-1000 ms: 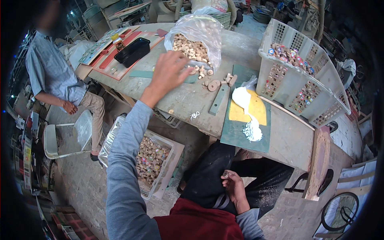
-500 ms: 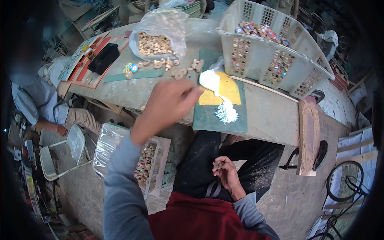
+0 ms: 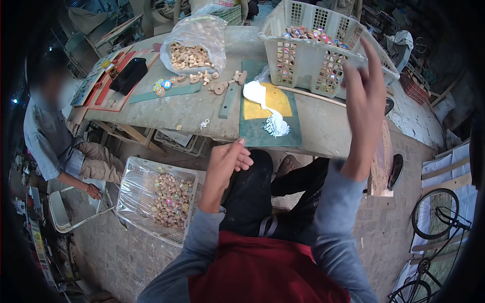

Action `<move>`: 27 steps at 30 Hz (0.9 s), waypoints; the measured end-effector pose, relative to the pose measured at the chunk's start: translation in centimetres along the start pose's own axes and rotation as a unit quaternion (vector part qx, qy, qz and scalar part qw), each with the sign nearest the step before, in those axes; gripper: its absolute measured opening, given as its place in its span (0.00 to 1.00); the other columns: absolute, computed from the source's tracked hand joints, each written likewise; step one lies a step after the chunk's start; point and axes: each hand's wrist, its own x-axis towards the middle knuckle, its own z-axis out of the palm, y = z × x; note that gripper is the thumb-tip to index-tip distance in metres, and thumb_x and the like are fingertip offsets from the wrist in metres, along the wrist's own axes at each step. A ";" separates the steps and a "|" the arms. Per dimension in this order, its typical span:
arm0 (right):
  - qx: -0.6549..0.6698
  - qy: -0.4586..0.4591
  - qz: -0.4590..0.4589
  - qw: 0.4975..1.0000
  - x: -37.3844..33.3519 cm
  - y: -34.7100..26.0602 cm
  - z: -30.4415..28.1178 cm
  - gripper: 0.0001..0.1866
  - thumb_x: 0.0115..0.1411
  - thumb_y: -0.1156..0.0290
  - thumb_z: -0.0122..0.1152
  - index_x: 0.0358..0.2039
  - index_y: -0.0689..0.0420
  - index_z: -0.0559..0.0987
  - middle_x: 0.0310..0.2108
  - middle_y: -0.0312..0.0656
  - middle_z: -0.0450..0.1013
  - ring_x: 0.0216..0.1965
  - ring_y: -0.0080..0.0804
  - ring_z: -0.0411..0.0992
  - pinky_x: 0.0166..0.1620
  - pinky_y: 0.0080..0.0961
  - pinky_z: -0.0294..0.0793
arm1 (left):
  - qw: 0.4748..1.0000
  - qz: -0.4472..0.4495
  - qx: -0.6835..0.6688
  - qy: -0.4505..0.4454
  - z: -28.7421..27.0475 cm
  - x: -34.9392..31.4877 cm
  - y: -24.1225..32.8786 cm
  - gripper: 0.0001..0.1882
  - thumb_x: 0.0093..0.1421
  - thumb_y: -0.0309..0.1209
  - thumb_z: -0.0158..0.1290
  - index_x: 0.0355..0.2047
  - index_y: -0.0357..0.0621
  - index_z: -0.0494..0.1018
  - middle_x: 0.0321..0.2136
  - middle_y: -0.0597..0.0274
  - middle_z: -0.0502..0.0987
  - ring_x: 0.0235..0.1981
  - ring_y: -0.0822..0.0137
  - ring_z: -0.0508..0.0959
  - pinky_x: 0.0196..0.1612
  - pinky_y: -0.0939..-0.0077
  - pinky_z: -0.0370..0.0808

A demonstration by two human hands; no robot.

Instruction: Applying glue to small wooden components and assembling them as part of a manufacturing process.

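Observation:
My left hand (image 3: 226, 164) is above my lap at the table's front edge, its fingers curled in and the thumb pressed against them; whatever they hold, if anything, is hidden. Raised at the right, my right hand (image 3: 365, 96) is in front of the large pale plastic crate (image 3: 303, 70), index finger stretched up and no object visible in it. Inside that crate lie many small wooden pieces with coloured round faces (image 3: 316, 34). Between my hands on the table, a thick white mass (image 3: 277, 124) trails in strands across a yellow sheet (image 3: 283, 102) on a dark green board (image 3: 290, 140).
A clear bag of plain wooden pieces (image 3: 192, 55) stands at the back, with loose wheels and blocks (image 3: 218, 87) before it. A black tray (image 3: 129, 76) is farther left. Beside my left leg sits a plastic-lined crate (image 3: 156, 199). Another person (image 3: 55, 131) sits at the left.
My left hand has come down from over the table toward my lap. My right hand has risen from my lap to the crate; the small brown piece it held is no longer visible.

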 end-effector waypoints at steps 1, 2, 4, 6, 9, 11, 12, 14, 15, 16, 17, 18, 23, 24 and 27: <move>-0.052 -0.010 -0.013 0.998 2.0 1.1 0.6 0.26 0.63 0.67 0.56 0.61 0.56 0.71 0.27 0.48 0.76 0.26 0.34 0.74 0.33 0.28 0.72 | 1.000 -0.013 0.017 0.018 0.0 0.1 -0.4 0.26 0.68 0.47 0.51 0.29 0.32 0.79 0.22 0.55 0.82 0.19 0.74 0.78 0.24 0.85 0.69; -0.051 -0.009 -0.018 0.999 3.7 2.1 1.2 0.26 0.63 0.67 0.56 0.61 0.56 0.71 0.27 0.48 0.76 0.26 0.34 0.74 0.33 0.28 0.72 | 1.000 -0.021 -0.006 0.017 -0.1 0.3 -0.6 0.24 0.66 0.47 0.53 0.29 0.35 0.78 0.21 0.55 0.80 0.18 0.72 0.77 0.22 0.83 0.69; -0.242 -0.021 -0.045 0.969 6.0 4.0 2.1 0.25 0.62 0.62 0.55 0.59 0.57 0.73 0.34 0.53 0.80 0.33 0.47 0.79 0.41 0.38 0.75 | 0.999 0.003 -0.031 0.019 0.6 0.2 -0.5 0.24 0.66 0.47 0.53 0.29 0.35 0.78 0.21 0.55 0.81 0.18 0.73 0.77 0.22 0.83 0.69; -0.260 -0.059 -0.032 0.963 6.8 4.7 2.2 0.23 0.62 0.61 0.55 0.55 0.58 0.76 0.34 0.52 0.81 0.35 0.47 0.80 0.42 0.38 0.75 | 0.998 0.019 -0.055 0.027 1.4 0.0 0.0 0.21 0.66 0.44 0.54 0.29 0.37 0.78 0.22 0.56 0.81 0.19 0.74 0.77 0.23 0.83 0.69; -0.247 -0.108 0.022 0.963 7.0 4.3 1.9 0.19 0.62 0.61 0.55 0.47 0.59 0.80 0.31 0.49 0.81 0.36 0.46 0.81 0.44 0.37 0.76 | 0.996 0.030 -0.072 0.033 2.1 0.0 -0.4 0.19 0.66 0.43 0.54 0.30 0.37 0.78 0.23 0.56 0.81 0.20 0.74 0.78 0.25 0.83 0.70; -0.213 -0.118 0.060 0.968 7.1 3.9 2.2 0.17 0.62 0.61 0.55 0.43 0.60 0.82 0.28 0.48 0.81 0.36 0.45 0.81 0.44 0.36 0.76 | 0.994 0.040 -0.091 0.038 1.9 -0.3 -0.4 0.18 0.66 0.42 0.55 0.31 0.37 0.79 0.23 0.56 0.81 0.20 0.74 0.77 0.25 0.83 0.69; -0.203 -0.105 0.052 0.972 7.1 4.2 2.3 0.17 0.63 0.61 0.55 0.43 0.59 0.83 0.28 0.47 0.81 0.35 0.43 0.81 0.44 0.34 0.76 | 0.993 0.050 -0.104 0.036 1.8 -0.5 -0.2 0.18 0.66 0.41 0.54 0.32 0.36 0.78 0.24 0.56 0.81 0.21 0.73 0.79 0.26 0.82 0.71; -0.193 -0.091 0.044 0.976 6.9 4.9 2.2 0.17 0.63 0.61 0.55 0.42 0.59 0.84 0.27 0.45 0.81 0.35 0.42 0.81 0.43 0.33 0.76 | 0.991 0.060 -0.116 0.033 2.0 -0.9 0.1 0.17 0.67 0.40 0.54 0.34 0.35 0.78 0.25 0.56 0.81 0.23 0.72 0.80 0.27 0.82 0.72; -0.176 -0.095 0.035 0.979 6.9 5.3 2.1 0.17 0.64 0.62 0.54 0.45 0.60 0.82 0.28 0.44 0.82 0.34 0.35 0.81 0.41 0.30 0.76 | 0.985 0.075 -0.148 0.041 2.2 -1.0 0.3 0.16 0.67 0.38 0.53 0.35 0.34 0.77 0.26 0.56 0.82 0.25 0.70 0.81 0.29 0.80 0.74; -0.159 -0.099 0.026 0.982 6.8 5.7 2.1 0.18 0.66 0.62 0.54 0.48 0.60 0.81 0.28 0.43 0.82 0.32 0.29 0.80 0.39 0.26 0.75 | 0.978 0.091 -0.179 0.049 2.4 -1.1 0.3 0.15 0.68 0.36 0.52 0.37 0.33 0.77 0.28 0.55 0.82 0.27 0.68 0.83 0.31 0.79 0.76; -0.158 -0.099 0.025 0.982 6.8 6.1 2.0 0.18 0.66 0.62 0.54 0.48 0.60 0.81 0.28 0.43 0.82 0.32 0.29 0.80 0.39 0.26 0.75 | 0.978 0.091 -0.178 0.050 2.6 -1.2 0.2 0.15 0.68 0.36 0.52 0.37 0.33 0.77 0.28 0.55 0.82 0.27 0.68 0.83 0.31 0.79 0.76; -0.151 -0.090 0.029 0.984 6.7 6.2 2.0 0.18 0.66 0.62 0.54 0.49 0.60 0.81 0.29 0.43 0.83 0.33 0.28 0.80 0.39 0.26 0.75 | 0.972 0.101 -0.205 0.051 2.9 -1.1 0.2 0.14 0.68 0.34 0.51 0.38 0.33 0.76 0.30 0.55 0.82 0.29 0.67 0.84 0.33 0.78 0.78; -0.136 -0.059 0.018 0.989 6.2 6.5 2.2 0.18 0.66 0.62 0.54 0.48 0.61 0.81 0.30 0.44 0.83 0.34 0.27 0.81 0.41 0.25 0.76 | 0.958 0.126 -0.249 0.061 2.9 -1.9 0.4 0.13 0.69 0.32 0.49 0.38 0.33 0.76 0.32 0.54 0.82 0.30 0.66 0.84 0.34 0.76 0.80; -0.124 -0.042 0.011 0.991 6.2 6.6 2.4 0.18 0.65 0.62 0.55 0.47 0.60 0.82 0.29 0.44 0.83 0.34 0.29 0.81 0.40 0.26 0.76 | 0.957 0.128 -0.252 0.059 2.5 -1.9 0.5 0.12 0.69 0.32 0.49 0.38 0.33 0.75 0.32 0.54 0.82 0.30 0.65 0.84 0.34 0.75 0.80; -0.105 -0.023 0.010 0.994 6.1 6.8 2.7 0.17 0.64 0.62 0.56 0.46 0.58 0.83 0.28 0.45 0.82 0.33 0.31 0.82 0.39 0.26 0.77 | 0.957 0.132 -0.251 0.054 1.7 -2.6 0.6 0.12 0.69 0.32 0.49 0.38 0.33 0.75 0.32 0.54 0.82 0.30 0.65 0.84 0.34 0.74 0.80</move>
